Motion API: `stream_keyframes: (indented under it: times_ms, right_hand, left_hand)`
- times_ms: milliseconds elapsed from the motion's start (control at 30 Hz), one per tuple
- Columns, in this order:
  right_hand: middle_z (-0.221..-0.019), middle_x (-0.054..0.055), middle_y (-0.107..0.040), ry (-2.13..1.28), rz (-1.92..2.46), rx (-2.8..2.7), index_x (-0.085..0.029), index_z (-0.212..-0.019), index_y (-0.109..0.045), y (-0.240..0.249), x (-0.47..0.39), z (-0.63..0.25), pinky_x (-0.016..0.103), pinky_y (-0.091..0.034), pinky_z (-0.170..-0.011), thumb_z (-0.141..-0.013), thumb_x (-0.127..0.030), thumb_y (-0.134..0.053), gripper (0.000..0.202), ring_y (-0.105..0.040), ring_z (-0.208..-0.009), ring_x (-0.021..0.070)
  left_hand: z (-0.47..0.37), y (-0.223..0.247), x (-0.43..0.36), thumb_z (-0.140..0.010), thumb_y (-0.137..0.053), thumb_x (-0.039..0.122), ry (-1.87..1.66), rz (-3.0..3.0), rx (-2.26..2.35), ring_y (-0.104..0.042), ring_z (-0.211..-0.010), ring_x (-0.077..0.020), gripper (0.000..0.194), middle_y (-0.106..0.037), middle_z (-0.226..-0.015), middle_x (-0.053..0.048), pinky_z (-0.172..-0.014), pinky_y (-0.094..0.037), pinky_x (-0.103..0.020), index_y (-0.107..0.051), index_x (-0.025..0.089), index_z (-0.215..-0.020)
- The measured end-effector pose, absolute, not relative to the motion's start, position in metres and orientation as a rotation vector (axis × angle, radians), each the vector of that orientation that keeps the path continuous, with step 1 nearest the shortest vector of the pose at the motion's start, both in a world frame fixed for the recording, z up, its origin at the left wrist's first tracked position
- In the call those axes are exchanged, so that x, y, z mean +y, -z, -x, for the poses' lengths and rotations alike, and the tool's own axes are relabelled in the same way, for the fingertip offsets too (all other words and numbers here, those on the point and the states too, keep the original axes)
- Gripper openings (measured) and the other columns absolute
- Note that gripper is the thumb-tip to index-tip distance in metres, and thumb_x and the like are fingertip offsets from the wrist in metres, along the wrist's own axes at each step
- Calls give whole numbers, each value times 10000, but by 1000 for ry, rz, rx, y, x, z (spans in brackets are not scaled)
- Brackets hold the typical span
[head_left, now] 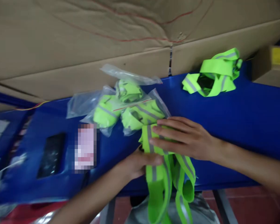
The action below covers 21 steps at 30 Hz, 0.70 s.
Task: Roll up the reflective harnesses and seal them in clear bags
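Note:
A neon yellow-green strap bundle with grey reflective stripes (154,174) lies at the front edge of the blue table, its loops hanging over the edge. My right hand (184,137) rests on the upper part of it, fingers stretched out flat. From the left, my left hand (142,161) holds the bundle's side, thumb on top and the other fingers hidden beneath. Just behind are clear plastic bags with folded green straps inside (141,115). Another loose green strap bundle (214,74) lies at the back right, touched by neither hand.
Brown cardboard (84,71) lines the back of the blue table (224,124). A black phone-like object (51,154) and a blurred-out pink item (86,147) lie on the left. At the far right stands a cardboard box (266,70). An empty-looking clear bag (82,104) is behind.

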State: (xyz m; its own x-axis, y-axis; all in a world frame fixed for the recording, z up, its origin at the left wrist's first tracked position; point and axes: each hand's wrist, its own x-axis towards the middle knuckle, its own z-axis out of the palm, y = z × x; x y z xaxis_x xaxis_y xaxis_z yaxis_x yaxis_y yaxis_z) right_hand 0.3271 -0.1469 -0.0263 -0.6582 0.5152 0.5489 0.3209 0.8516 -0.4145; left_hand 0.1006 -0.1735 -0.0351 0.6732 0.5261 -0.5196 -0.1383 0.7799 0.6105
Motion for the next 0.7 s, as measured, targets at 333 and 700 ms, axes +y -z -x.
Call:
stream_keyframes:
  times_ms: [333,700]
  right_hand:
    - [-1446,78,-693,-1104,922,-2001,-297,-1442,-638,20,-141,-332,453,-589,-1104,-845,-460,-850,654,-681,-1327,300]
    - [-1253,-14,-793,-776,1083,-1894,-351,-1320,-725,7,-157,-323,406,-658,-990,-905,-389,-807,425,-789,-1084,273]
  left_hand:
    - [-102,15,-171,-544,-1014,195,-469,-555,897,-769,-906,-238,539,-818,-1000,-72,-847,-614,-330,-804,161,-1039]
    - [-106,25,-166,-529,-918,268,-447,-308,812,-672,-722,-195,367,-752,-790,-44,-726,-534,-309,-790,143,-850]
